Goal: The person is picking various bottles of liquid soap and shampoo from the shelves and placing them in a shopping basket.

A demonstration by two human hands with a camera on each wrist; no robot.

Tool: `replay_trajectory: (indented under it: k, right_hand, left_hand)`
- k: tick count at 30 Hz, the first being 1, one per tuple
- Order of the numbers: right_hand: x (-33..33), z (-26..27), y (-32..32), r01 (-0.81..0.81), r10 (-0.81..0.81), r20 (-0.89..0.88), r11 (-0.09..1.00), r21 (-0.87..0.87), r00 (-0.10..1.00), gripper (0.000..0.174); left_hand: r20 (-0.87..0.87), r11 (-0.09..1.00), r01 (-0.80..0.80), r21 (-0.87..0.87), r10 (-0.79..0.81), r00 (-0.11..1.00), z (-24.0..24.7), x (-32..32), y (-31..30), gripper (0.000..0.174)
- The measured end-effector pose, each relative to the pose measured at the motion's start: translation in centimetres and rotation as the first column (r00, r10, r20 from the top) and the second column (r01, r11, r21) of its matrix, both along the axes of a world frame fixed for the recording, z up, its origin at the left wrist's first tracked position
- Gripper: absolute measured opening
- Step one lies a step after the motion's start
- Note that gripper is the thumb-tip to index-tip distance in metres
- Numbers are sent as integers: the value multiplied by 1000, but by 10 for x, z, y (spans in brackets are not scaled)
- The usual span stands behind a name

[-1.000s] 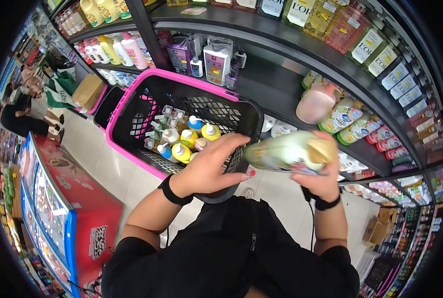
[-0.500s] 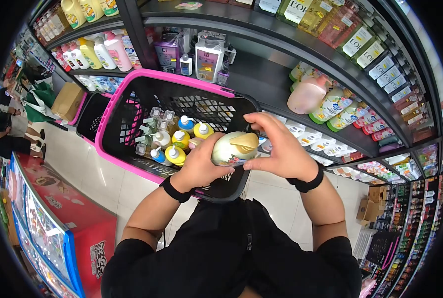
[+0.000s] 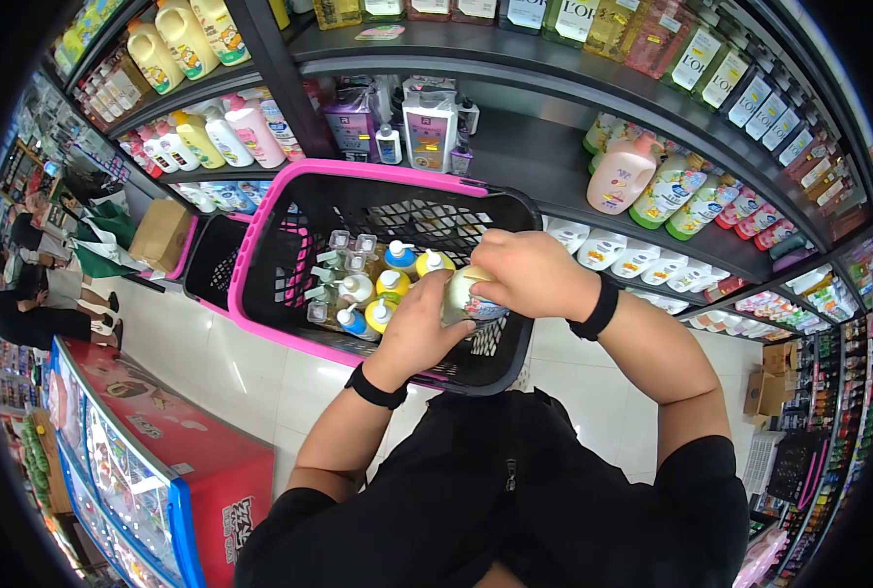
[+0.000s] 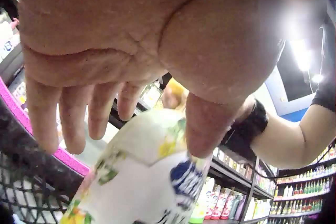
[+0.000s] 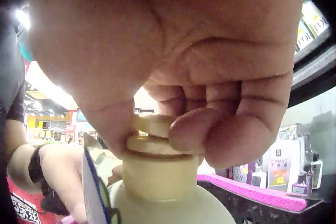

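Observation:
A pale green pump bottle with a flowered label [image 3: 462, 300] is held between both hands over the right end of the black basket with a pink rim [image 3: 388, 174]. My left hand [image 3: 415, 328] grips the bottle's body, thumb on one side and fingers on the other. My right hand [image 3: 536, 277] pinches the cream pump head [image 5: 157, 174] between curled fingers and thumb. The bottle's lower part is hidden by the left hand in the head view. Inside the basket stand several yellow bottles with blue or white pumps [image 3: 391, 284] and clear pump bottles [image 3: 346, 263].
Beyond the basket are shelves with a pink pump bottle [image 3: 621, 178], flowered bottles [image 3: 672, 191] and boxed sets [image 3: 427, 132]. A red freezer cabinet [image 3: 231, 480] stands at lower left. People [image 3: 40, 314] are farther off at the left, near a cardboard box [image 3: 162, 235].
The bottle came left from the right hand to between both hands, over the basket. The left hand now grips its body, and the right hand has moved onto its pump head.

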State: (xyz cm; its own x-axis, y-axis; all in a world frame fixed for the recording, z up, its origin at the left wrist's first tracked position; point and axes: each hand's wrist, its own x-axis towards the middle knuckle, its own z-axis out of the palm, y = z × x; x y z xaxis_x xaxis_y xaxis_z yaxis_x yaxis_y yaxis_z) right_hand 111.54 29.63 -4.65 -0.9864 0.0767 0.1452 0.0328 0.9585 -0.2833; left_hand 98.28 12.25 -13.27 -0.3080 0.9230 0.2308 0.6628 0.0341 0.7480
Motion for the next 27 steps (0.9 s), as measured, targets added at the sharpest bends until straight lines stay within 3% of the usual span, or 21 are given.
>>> replay_trajectory:
  k: [3, 4, 7, 9, 11, 13, 15, 17, 19, 20, 21, 22, 23, 24, 25, 27]
  right_hand:
    - [-12, -30, -1, -1, -1, 85, 1000, 25, 996, 28]
    - [-17, -42, 0, -2, -2, 118, 999, 35, 993, 29]
    - [-31, -79, 3, -13, -3, 205, 997, 74, 979, 28]
    - [-41, -110, 7, -27, -1, 257, 994, 108, 966, 31]
    - [-52, -128, 5, -43, -14, 384, 989, 139, 923, 29]
    - [-67, -157, 2, -2, -75, 448, 986, 169, 891, 29]
    - [-81, -178, 6, -91, -14, 565, 983, 157, 825, 28]
    - [-98, -214, 12, -103, -10, 667, 986, 129, 745, 39]
    - [-113, -229, 6, -219, -7, 769, 957, 191, 639, 43]
    - [-118, -234, -1, -240, -70, 810, 937, 253, 582, 46]
    - [-122, -273, 14, -235, -10, 834, 958, 167, 551, 52]
    - [-129, -328, 22, -179, -68, 856, 967, 184, 513, 54]
    - [-135, -382, 30, -124, -126, 873, 970, 207, 471, 56]
    - [-142, -434, 38, -72, -182, 886, 969, 234, 427, 58]
    - [-146, -443, 41, -149, -79, 944, 980, 132, 319, 57]
    - [-138, -472, 52, 73, 115, 760, 975, -209, 640, 40]
  left_hand:
    - [166, 999, -2, 42, -5, 986, 3, -4, -31, 54]
    - [345, 999, -35, 21, 26, 938, -11, -5, -45, 40]
    - [730, 996, -47, -75, 86, 678, -40, -6, -98, 33]
    - [684, 970, -56, -236, 206, 700, -46, -3, -129, 25]
    - [701, 958, -30, -284, 229, 676, -70, 1, -157, 26]
    - [402, 880, -2, -475, 220, 889, -84, 4, -178, 32]
    - [154, 867, 9, -497, 78, 985, -107, 15, -190, 29]
    - [189, 801, 16, -599, 122, 974, -151, 25, -199, 35]
    - [388, 807, -35, -590, 322, 863, -246, 36, -222, 40]
    - [294, 686, -83, -722, 414, 861, -293, 45, -240, 47]
    - [171, 542, -145, -828, 489, 855, -351, 46, -267, 54]
    - [74, 273, 99, -957, -99, 992, -415, 37, -303, 55]
    - [100, 149, 88, -985, 74, 992, -407, 40, -318, 55]
    - [110, 118, 85, -989, 221, 969, -386, 47, -322, 54]
    - [120, 140, 80, -987, 308, 944, -372, 52, -320, 54]
    - [134, 192, 61, -979, 395, 909, -353, 50, -321, 53]
